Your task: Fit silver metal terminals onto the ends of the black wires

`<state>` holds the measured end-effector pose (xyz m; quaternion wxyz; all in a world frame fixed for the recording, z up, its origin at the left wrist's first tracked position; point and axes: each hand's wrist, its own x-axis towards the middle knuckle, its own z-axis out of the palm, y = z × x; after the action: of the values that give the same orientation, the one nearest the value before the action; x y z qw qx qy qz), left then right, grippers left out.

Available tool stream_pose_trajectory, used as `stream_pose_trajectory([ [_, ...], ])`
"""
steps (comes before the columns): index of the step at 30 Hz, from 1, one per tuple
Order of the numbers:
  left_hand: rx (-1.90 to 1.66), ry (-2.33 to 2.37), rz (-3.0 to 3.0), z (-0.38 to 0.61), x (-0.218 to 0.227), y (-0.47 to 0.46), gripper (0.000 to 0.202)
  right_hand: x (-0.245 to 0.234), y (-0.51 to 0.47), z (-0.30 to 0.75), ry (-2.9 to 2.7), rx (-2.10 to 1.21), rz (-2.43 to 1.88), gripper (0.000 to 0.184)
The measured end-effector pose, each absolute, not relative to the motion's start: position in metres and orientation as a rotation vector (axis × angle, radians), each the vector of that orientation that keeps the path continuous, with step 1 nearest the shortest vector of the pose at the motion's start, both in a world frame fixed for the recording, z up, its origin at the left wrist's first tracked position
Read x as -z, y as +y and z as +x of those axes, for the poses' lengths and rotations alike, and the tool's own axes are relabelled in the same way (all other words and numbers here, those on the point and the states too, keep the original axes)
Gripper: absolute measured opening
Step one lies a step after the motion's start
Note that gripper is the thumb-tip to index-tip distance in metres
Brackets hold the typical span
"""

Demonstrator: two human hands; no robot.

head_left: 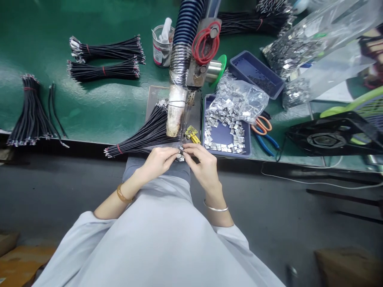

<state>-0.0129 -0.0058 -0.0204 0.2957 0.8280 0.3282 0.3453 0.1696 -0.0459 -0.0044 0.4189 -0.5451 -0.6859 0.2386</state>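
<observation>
Clerk: Item one, and its place?
Cataloguer: Small metal connector (181, 158), one, at the table's front edge, between the two hands; fine detail too small to read.

Clerk: Condition of the fingers?
Cataloguer: Left hand (159, 162), brown bangle at the wrist: thumb and forefinger pinched on the connector. Right hand (206, 164), silver bangle: thumb and forefinger gripping it from the other side.

Clerk: Immediately around?
Cataloguer: Black cable bundle (140, 135), red-banded, lying slantwise, partly on a flat board (153, 95). Ribbed hose (189, 18), its pale end above the bundle. Yellow piece (195, 137), just beyond the right hand.

Clerk: To the right?
Cataloguer: Blue tray (247, 143) of loose metal connectors, a clear plastic bag (255, 97) lying partly over it. Pliers (265, 143), blue and orange handles, beside the tray. Black fan (332, 137), farther off.

Clerk: To the left and behind?
Cataloguer: Two banded cable bundles (109, 50), side by side; a third bundle (30, 113) near the edge. Cup (161, 55), one, behind the board. All on a green table (95, 109).
</observation>
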Motion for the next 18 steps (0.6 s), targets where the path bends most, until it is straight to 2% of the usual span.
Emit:
stream_pose_trajectory([
  [8,-1.177,0.908,2.115,-0.007,0.022,-0.013,0.020,0.005,-0.047,0.159,-1.414,-0.774,-1.372,0.008],
  [13,-0.921,0.900,1.607,-0.010,0.007,-0.008,0.035,0.010,-0.050,0.147,-1.313,-0.674,-1.365,0.006],
  [18,-0.832,0.813,1.202,-0.011,0.002,0.001,0.039,0.015,-0.055,0.149,-1.275,-0.444,-1.375,0.013],
])
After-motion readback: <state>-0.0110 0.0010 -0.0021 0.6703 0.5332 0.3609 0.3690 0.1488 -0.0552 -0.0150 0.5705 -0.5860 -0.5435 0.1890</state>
